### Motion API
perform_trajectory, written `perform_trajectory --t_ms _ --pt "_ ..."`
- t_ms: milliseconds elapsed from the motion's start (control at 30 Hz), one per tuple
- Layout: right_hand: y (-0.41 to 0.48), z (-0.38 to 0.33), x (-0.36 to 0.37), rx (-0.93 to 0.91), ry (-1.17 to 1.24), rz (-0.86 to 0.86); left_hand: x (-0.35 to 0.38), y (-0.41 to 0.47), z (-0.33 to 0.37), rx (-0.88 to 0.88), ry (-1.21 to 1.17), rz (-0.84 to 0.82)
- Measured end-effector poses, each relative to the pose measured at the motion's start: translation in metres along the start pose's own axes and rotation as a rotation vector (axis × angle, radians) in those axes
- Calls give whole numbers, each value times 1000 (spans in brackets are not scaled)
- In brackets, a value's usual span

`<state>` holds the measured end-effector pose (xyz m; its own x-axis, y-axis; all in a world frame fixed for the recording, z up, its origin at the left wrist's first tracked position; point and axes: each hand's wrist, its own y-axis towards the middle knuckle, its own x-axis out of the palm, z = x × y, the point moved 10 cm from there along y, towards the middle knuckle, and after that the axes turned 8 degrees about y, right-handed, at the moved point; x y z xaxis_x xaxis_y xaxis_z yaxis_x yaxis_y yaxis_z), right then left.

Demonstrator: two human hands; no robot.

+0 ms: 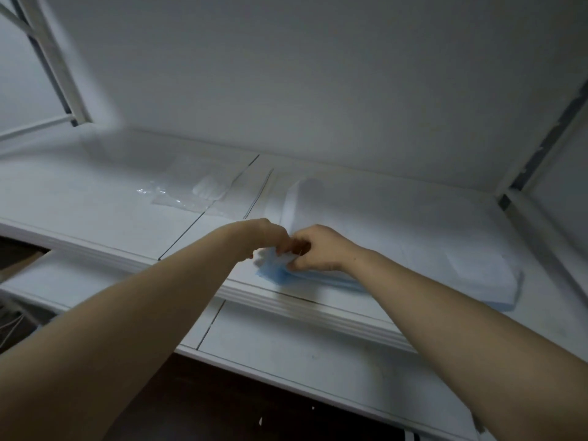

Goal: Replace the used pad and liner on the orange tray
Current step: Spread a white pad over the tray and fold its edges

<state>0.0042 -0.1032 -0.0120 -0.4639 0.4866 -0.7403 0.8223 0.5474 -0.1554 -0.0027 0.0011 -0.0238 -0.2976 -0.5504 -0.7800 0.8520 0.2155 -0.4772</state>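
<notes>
Blue-backed and white on top, a stack of pads [413,240] lies flat on the white shelf [95,198], right of the middle and reaching almost to the front edge. Its near left corner is where both hands meet. The left hand [267,237] comes in from the left with its fingers curled down onto that corner, and the right hand [318,249] faces it, thumb and fingers closed together. Between them they pinch the top pad [270,257], whose corner is lifted and crumpled, with the blue underside showing just below. At the stack's far left end a white flap [302,198] stands tilted up.

Clear plastic sheets [187,186] lie flat on the shelf to the left, well apart from the hands, catching a little glare. Thin dark seams cross the shelf surface. A lower white ledge [286,354] runs below the front edge, under both forearms. Behind everything is a plain white wall [318,74], and a white metal frame [54,58] slants at the upper left.
</notes>
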Motion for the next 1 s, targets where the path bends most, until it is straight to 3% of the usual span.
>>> perform_trajectory --t_ms 133,300,433,567,667,833,1000 --pt "-2 -2 6 -25 -89 16 18 -2 -9 99 101 -80" --pt "-5 2 1 3 -98 32 22 2 -7 133 106 156" --pt "-7 10 0 65 -255 22 26 4 -16 59 -38 204" --pt "-8 12 -2 119 -406 46 33 7 -24 -44 -313 185" --pt "-8 12 0 130 -431 47 44 5 -22 -79 -724 12" --pt "-10 9 -7 98 -409 98 55 -8 -15 -164 -1174 -135" --pt "-11 9 -11 90 -376 118 61 -11 -10 -189 -1217 -123"
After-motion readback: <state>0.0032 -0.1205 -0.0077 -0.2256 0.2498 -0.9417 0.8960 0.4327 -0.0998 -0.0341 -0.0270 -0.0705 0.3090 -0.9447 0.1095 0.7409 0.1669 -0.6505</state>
